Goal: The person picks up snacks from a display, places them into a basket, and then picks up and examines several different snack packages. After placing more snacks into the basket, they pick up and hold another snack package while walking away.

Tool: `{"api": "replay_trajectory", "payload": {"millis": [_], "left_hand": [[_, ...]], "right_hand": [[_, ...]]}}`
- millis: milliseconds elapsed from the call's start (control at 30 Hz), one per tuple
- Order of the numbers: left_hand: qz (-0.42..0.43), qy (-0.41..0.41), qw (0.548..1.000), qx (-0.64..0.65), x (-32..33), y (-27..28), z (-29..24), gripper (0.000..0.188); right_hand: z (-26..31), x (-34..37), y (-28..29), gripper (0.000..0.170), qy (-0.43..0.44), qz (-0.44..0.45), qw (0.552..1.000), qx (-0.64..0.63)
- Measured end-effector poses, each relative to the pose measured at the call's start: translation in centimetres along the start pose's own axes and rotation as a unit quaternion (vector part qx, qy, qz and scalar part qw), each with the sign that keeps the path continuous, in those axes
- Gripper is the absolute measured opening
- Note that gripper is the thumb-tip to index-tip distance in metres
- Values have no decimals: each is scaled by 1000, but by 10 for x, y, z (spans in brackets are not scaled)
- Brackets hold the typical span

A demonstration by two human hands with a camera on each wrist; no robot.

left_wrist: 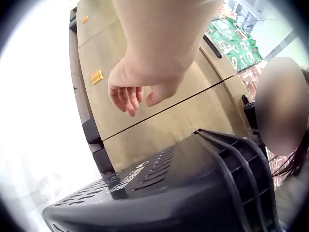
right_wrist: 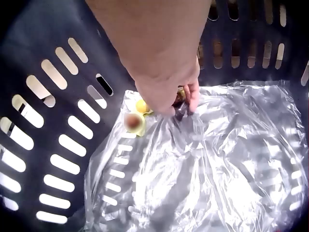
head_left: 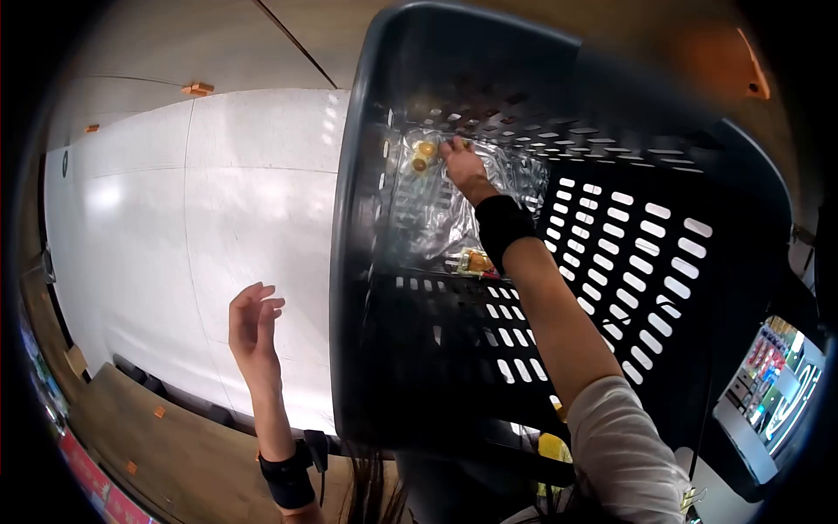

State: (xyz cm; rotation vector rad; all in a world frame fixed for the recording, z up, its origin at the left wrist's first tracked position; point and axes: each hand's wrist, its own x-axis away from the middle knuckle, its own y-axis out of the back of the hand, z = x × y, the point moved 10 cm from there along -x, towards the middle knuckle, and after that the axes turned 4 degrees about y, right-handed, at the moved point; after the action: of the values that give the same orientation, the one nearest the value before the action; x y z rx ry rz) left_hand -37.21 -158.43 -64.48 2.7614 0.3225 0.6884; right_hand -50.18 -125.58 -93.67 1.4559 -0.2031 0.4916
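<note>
My right hand (head_left: 464,166) (right_wrist: 164,89) reaches down into a large dark slatted basket (head_left: 346,218). Between its thumb and fingers it pinches a small dark and yellow item (right_wrist: 180,96), partly hidden by the hand. Clear plastic (head_left: 436,210) (right_wrist: 231,159) lines the basket's bottom. Beside the hand lie a yellow round item (right_wrist: 141,106) and a brown one in pale yellow wrapping (right_wrist: 133,122). Another small packet (head_left: 476,261) rests at the near edge of the plastic. Outside the basket, my left hand (head_left: 255,327) (left_wrist: 140,87) hangs in the air, fingers loosely bent, holding nothing.
A white panelled surface (head_left: 131,218) spreads left of the basket, bordered by wooden boards (head_left: 175,454) with orange pieces. A screen-like device (head_left: 772,393) stands at the right. Green packages (left_wrist: 236,46) show at the upper right of the left wrist view.
</note>
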Motion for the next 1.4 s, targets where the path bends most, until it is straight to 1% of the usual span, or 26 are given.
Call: {"api": "replay_trajectory", "payload": {"millis": [33, 100, 167, 233, 300, 400, 500, 600, 700, 800, 900, 933, 1033, 1067, 1167, 1200, 1300, 1333, 1367, 1400], "left_hand": [[1, 2, 1000, 2, -2, -1, 4, 21], [5, 3, 1000, 6, -5, -3, 11, 21], [7, 4, 1000, 9, -4, -5, 17, 21], [10, 8, 1000, 6, -2, -7, 17, 22], [12, 12, 1000, 1, -1, -8, 15, 21], [13, 1, 1000, -4, -2, -10, 14, 21], [21, -6, 1000, 3, -3, -13, 17, 21], [25, -20, 999, -16, -3, -14, 17, 21], [21, -22, 1000, -3, -1, -14, 11, 21], [37, 20, 999, -11, 5, -9, 7, 27], [33, 19, 999, -17, 17, 0, -17, 26], [24, 14, 999, -24, 23, 4, -29, 26], [1, -2, 1000, -13, 45, 16, -68, 20], [1, -1, 1000, -10, 53, 21, -79, 20], [7, 4, 1000, 2, 78, 34, -117, 20], [14, 4, 1000, 20, 85, 39, -128, 21], [46, -11, 998, 38, 106, 49, -163, 23], [49, 5, 998, 45, 114, 51, -176, 25], [65, -1, 996, 56, 122, 51, -192, 27], [74, -6, 996, 51, 130, 51, -209, 27]], "right_hand": [[3, -4, 1, 31, 25, -10, 1000, 9], [8, 2, 23, 24, 38, -85, 996, 2], [14, 9, 45, 21, 35, -129, 988, -84], [31, 11, 57, 24, 78, -173, 979, -68], [38, 5, 52, 24, 64, -143, 986, -64], [44, -5, 42, 30, 45, -104, 992, -64], [46, -8, 36, 33, 50, -91, 993, -63], [44, -17, 26, 34, 34, -66, 994, -77], [38, -14, 32, 32, 24, -93, 991, -88], [30, -2, 40, 30, 13, -77, 989, -128], [27, 14, 46, 24, -12, 17, 994, -107], [22, 24, 58, 25, -43, 10, 992, -120], [21, 45, 78, 22, -59, 54, 986, -149], [22, 52, 88, 25, -49, 36, 988, -140], [24, 80, 115, 29, -73, 45, 978, -188], [22, 90, 125, 35, -108, 53, 969, -217], [27, 121, 145, 36, -142, 68, 934, -321], [32, 137, 169, 35, -154, 76, 934, -313], [37, 153, 195, 34, -167, 82, 934, -306], [43, 162, 210, 29, -147, 86, 938, -301]]}}
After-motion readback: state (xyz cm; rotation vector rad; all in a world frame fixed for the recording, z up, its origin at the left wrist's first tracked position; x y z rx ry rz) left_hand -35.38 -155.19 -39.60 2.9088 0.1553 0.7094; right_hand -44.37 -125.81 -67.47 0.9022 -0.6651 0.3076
